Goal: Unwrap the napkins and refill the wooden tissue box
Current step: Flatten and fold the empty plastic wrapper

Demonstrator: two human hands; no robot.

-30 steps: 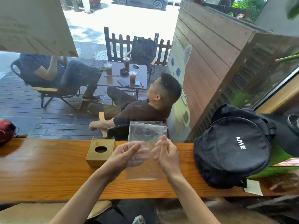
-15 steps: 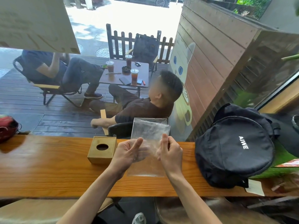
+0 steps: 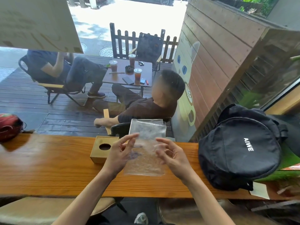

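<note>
Unwrapping step: clear wrapper (image 3: 146,148) between loosely spread left hand (image 3: 119,154) and right hand (image 3: 172,157), grip unclear; next, wooden tissue box (image 3: 103,149) beside left hand wants opening.

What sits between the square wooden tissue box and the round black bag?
In the head view, the clear plastic packet and both hands, left and right, lie between wooden tissue box and black bag.

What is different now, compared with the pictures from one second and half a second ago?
Both hands let go of the clear plastic wrapper. The left hand and right hand moved apart, fingers spread, where earlier they pinched its middle. The wrapper looks upright between them; what supports it is unclear. The wooden tissue box, black bag and counter stayed in place.
</note>
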